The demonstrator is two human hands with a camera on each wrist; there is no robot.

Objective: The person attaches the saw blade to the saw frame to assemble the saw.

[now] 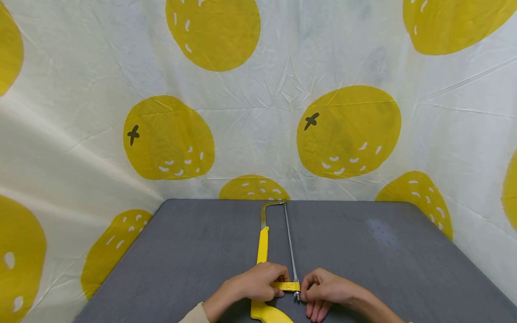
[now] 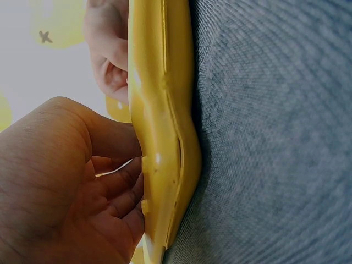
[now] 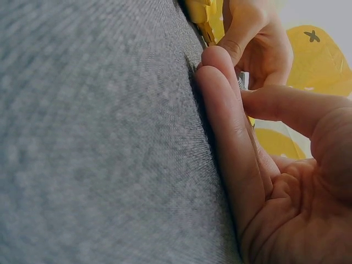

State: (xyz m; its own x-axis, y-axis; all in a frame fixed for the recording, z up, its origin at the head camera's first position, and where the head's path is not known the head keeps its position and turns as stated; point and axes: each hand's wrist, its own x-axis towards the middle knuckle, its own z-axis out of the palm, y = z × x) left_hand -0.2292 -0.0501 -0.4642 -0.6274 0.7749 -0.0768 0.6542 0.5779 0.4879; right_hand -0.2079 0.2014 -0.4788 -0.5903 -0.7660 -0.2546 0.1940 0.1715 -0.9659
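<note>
A hacksaw with a yellow frame (image 1: pixel 263 246) lies on the grey table, its thin blade (image 1: pixel 290 242) to the right and its yellow handle (image 1: pixel 271 313) toward me. My left hand (image 1: pixel 261 281) grips the yellow crosspiece (image 1: pixel 287 286) at the handle end, thumb on the near side and fingers on the far side. At the blade's near end a small metal wing nut (image 1: pixel 297 296) sticks out of the crosspiece. Thumb and forefinger of my right hand (image 1: pixel 325 289) pinch at this nut, its other fingers low along the table. In the left wrist view the yellow handle (image 2: pixel 159 126) hides part of both hands.
The grey tabletop (image 1: pixel 194 251) extends to both sides of the saw. Behind it hangs a white cloth (image 1: pixel 258 134) printed with large yellow fruits. The hacksaw's far end reaches the table's back edge by the cloth. A pale patch (image 1: pixel 381 231) marks the tabletop at right.
</note>
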